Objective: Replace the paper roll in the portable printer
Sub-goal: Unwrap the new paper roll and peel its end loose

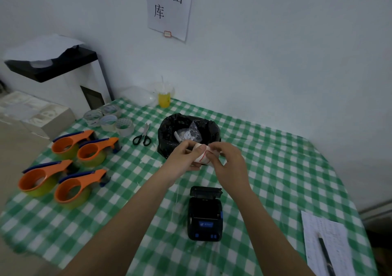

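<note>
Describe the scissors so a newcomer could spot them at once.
On the green checked tablecloth, look just left of the black bin bag. The scissors lie flat there, right of the clear tape rolls: the only thing with two black loop handles and bare metal blades.

Black portable printer lid open, white paper roll held above

Printer sits near on the table; bin behind it, scissors and dispensers left.

Dim, bluish, even light, soft shadows, wide-angle bending at edges, perhaps slight motion blur throughout.
</note>
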{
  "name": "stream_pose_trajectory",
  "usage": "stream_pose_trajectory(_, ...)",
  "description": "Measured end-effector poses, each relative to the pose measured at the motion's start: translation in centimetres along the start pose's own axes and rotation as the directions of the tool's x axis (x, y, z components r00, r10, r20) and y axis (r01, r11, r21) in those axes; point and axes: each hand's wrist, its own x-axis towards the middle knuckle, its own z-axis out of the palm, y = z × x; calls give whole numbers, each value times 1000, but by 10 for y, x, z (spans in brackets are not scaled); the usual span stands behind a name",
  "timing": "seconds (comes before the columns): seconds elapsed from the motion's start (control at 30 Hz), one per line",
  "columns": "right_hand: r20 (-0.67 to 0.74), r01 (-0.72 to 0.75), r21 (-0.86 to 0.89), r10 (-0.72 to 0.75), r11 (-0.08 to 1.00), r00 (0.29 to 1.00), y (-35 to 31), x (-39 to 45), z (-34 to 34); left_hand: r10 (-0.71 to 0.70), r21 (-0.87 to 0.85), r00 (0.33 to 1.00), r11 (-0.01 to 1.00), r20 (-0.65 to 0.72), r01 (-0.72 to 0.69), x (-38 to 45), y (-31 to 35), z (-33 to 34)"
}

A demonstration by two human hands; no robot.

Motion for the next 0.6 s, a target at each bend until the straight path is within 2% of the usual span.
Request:
stream_pose_trajectory(0.13,-43,36,-30,-37,999,998,1,-1,3,-2,-39,1000,999,-27,1,1,0,2)
stream_pose_trajectory(0.27,-77,8,-2,-8,1000,997,-1,-1,3,-3,-42,1000,999,-31,1,2,2,2)
stream_pose_trajectory(0.43,-32,-72,138,77,988,996,-2,2,-1,-13,-36,999,999,-32,12,2,2,3)
stream_pose_trajectory(0.6,-12,-54,100,56,994,998,2,1,0,-21,-27,999,999,-38,20,1,1,3)
